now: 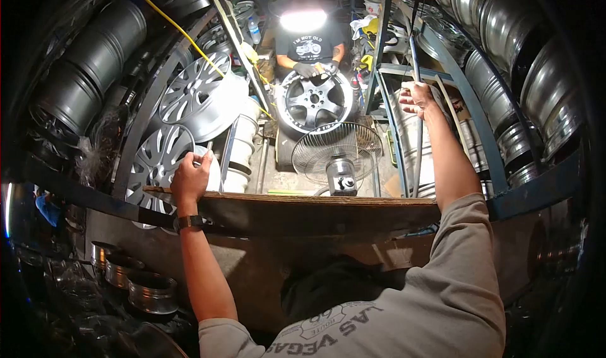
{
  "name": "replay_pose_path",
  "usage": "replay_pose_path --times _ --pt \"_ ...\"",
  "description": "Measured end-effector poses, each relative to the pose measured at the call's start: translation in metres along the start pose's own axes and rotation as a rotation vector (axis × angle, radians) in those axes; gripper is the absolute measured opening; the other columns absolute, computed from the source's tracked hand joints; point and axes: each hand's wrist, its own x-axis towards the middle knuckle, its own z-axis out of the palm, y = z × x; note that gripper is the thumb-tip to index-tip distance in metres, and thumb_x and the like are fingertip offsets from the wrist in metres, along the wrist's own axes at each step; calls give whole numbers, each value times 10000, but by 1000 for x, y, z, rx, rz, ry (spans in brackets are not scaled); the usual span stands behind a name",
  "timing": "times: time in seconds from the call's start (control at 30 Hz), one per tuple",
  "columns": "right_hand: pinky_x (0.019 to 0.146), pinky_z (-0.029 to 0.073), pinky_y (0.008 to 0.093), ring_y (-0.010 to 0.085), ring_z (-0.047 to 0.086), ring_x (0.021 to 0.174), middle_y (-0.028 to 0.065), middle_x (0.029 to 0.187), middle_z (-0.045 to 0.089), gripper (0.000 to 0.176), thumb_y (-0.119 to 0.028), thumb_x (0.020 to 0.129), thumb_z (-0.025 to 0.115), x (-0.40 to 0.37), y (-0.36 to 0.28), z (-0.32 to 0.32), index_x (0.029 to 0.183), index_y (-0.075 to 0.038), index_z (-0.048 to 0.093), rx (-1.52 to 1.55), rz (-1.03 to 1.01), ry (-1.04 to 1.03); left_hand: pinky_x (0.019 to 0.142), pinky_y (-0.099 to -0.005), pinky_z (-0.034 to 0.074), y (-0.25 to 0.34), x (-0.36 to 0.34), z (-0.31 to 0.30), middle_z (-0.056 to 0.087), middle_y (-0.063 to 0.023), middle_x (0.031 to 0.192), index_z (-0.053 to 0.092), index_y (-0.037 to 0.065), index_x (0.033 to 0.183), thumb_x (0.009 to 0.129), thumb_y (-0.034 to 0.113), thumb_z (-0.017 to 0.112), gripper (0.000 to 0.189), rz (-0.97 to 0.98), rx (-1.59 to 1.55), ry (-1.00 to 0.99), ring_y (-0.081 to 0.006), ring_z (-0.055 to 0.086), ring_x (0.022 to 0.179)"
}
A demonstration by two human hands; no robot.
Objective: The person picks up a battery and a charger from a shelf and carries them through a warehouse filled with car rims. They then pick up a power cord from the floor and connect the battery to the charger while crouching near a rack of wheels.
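My left hand [190, 178] is closed, its fingers pinched together just above the left end of a wooden board [303, 201]; what it holds, if anything, is too small to name. Raised at the right, my right hand [415, 98] has its fingers curled at a long thin grey rod [416, 150] that runs down towards the board. Beyond the board stands a round fan [341, 169] with a wire guard. Left of it, near my left hand, are silver multi-spoke wheels [158, 156] and a pale rim [218, 109].
Across from me, a person in a dark shirt [309, 46] and gloves works at a five-spoke wheel [315, 98] under a bright lamp [303, 20]. Blue-grey metal frames [391, 128] rise on both sides. Stacked rims [79, 68] line the left, with more rims [549, 99] at right.
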Motion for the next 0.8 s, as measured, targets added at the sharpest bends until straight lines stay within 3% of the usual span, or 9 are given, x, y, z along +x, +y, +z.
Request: replay_pose_path --times 0.13,0.8 --pt "566 502 366 173 628 709 31 873 604 247 -260 853 653 4 -4 0 1041 -121 575 -19 -15 21 797 -477 497 1 -2 0 713 -176 973 661 87 964 869 569 589 496 -13 5 14 -413 657 955" --pt "611 508 381 152 623 703 23 868 618 222 -267 890 626 -5 -8 -8 1062 -132 588 -17 -43 29 786 -473 507 0 -3 2 723 -157 921 669 104 950 871 513 618 419 -11 -54 25 -388 675 919"
